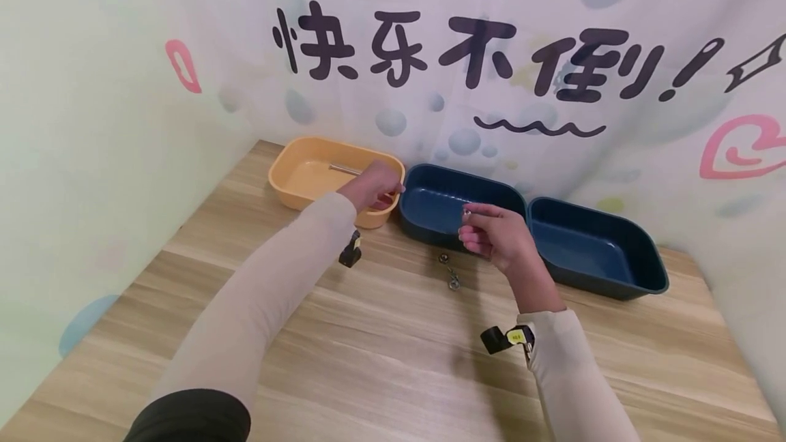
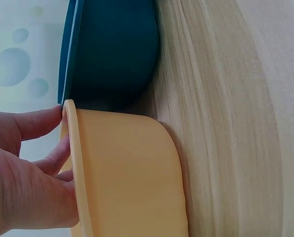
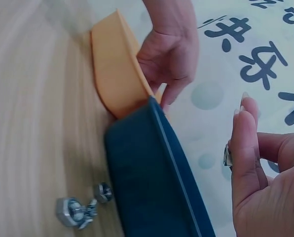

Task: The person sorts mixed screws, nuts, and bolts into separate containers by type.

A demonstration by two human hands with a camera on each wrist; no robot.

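My left hand [image 1: 373, 186] is at the right end of the yellow bin [image 1: 291, 189], its fingers on both sides of the end wall, pinching the rim near the corner [image 2: 73, 148]. Inside that bin lies a long metal rod [image 1: 344, 169], partly hidden by the hand. Over the front edge of the middle blue bin [image 1: 430, 224], my right hand [image 1: 497, 234] pinches a small shiny metal nut [image 3: 227, 155] between thumb and fingers. On the table below are a hex nut [image 3: 66, 212], a small screw [image 3: 89, 215] and another nut [image 3: 103, 192].
A second dark blue bin [image 1: 598, 278] stands to the right, its end against the middle one. All the bins line up along the printed cloth [image 1: 393, 114] at the back of the wooden table [image 1: 368, 353]. A pale wall [image 1: 104, 155] borders the left side.
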